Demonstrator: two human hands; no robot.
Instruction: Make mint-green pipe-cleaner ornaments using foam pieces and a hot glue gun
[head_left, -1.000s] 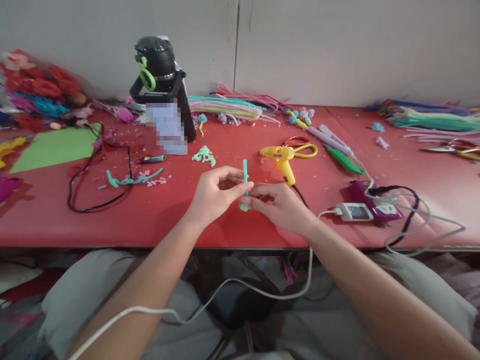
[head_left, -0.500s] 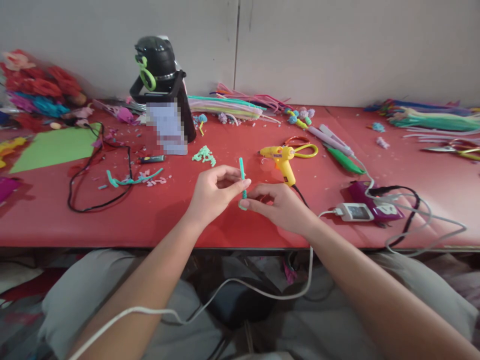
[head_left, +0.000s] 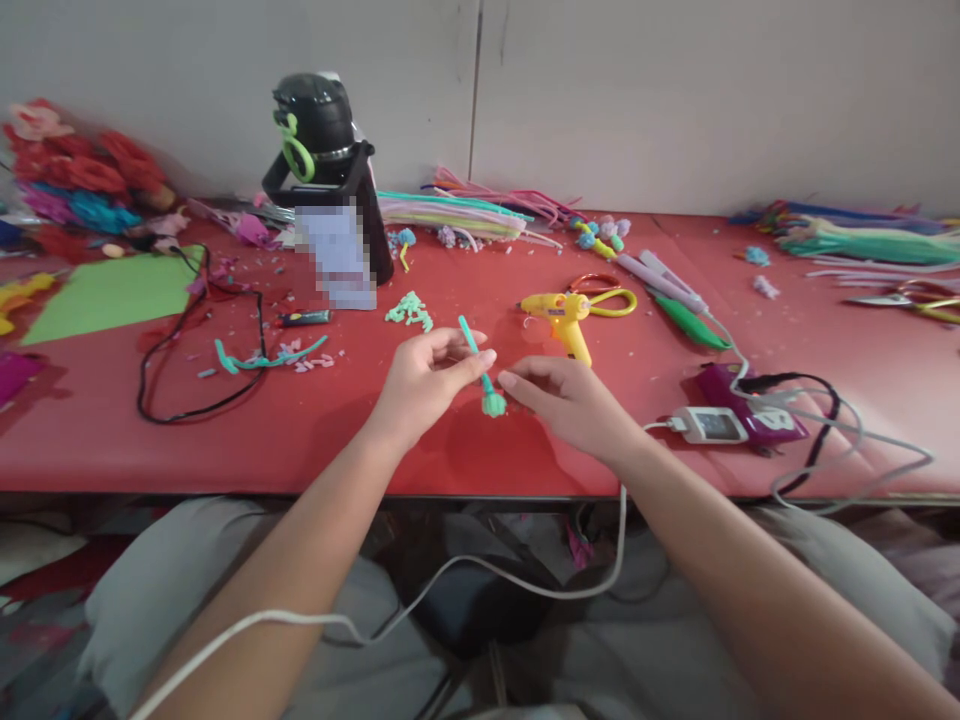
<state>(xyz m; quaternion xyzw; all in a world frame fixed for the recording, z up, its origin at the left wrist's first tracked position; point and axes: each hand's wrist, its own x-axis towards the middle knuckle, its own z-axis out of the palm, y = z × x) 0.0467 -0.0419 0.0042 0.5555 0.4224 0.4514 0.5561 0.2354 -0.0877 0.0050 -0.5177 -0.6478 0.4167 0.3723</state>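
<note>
My left hand [head_left: 431, 378] pinches a teal pipe cleaner stem [head_left: 469, 335] between thumb and fingers. The stem leans up to the left, and a rounded pale green bulb of pipe cleaner [head_left: 493, 403] sits at its lower end, above the red table. Just right of the stem is my right hand [head_left: 574, 402], its thumb and curled fingers a little apart with nothing visible in them. Whether its thumb tip touches the stem is hard to tell. Beyond my left hand lies a small pile of cut green pieces [head_left: 409, 312].
A yellow glue gun [head_left: 559, 315] lies beside scissors handles [head_left: 615, 301] behind my right hand. At the back left stands a black bottle [head_left: 371, 225]. A purple power bank [head_left: 765, 415] with cables is at the right. Pipe cleaner bundles [head_left: 457, 212] line the wall.
My right hand has come off the lower end of the stem and moved slightly right, exposing the green bulb. The stem has tilted, its top going left and its bulb right.
</note>
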